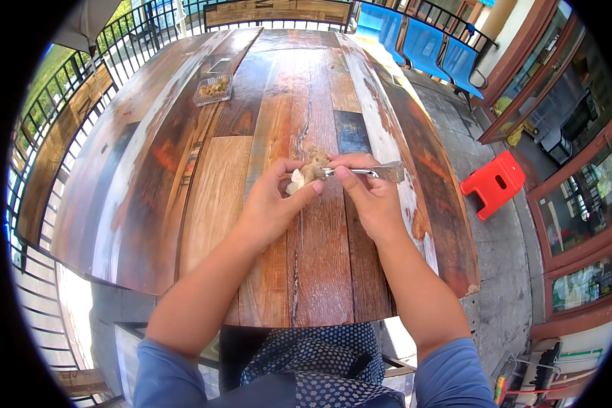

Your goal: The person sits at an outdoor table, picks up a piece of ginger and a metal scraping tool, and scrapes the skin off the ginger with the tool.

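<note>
2 hands point(270, 207) point(377, 207), plank table point(217, 177), red stool point(494, 185)

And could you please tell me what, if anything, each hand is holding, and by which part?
The left hand grips a knobbly, pale-brown, root-like lump by its sides; the right hand pinches a silver metal utensil by its narrow shaft.

Blue plastic chairs point(425, 46) are standing beyond the far right of the multicoloured wood-plank tabletop point(217, 177); a red plastic stool point(494, 183) is standing to its right, and a black metal railing with wooden panels point(279, 12) is running behind it.
</note>
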{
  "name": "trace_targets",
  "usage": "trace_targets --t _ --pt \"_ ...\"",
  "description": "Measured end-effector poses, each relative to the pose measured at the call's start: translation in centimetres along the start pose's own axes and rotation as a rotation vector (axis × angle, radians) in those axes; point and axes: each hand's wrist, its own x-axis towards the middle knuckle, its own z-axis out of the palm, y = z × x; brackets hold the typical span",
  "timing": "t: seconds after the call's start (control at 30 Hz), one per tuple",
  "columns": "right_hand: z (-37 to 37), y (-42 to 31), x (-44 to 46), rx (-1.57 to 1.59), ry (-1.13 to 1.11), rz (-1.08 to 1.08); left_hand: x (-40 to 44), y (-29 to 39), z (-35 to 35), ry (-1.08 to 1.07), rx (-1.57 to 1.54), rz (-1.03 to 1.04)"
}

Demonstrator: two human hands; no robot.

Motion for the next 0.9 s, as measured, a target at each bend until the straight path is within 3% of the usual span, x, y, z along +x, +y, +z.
trace_targets --t 0.73,0.9 --pt "-0.07 0.48 0.16 0.046 0.032 -0.029 -0.04 0.10 0.05 0.004 0.018 0.014" --pt "-0.19 0.20 0.16 0.079 0.078 0.056 0.00 0.14 0.05 -0.001 0.054 0.009"
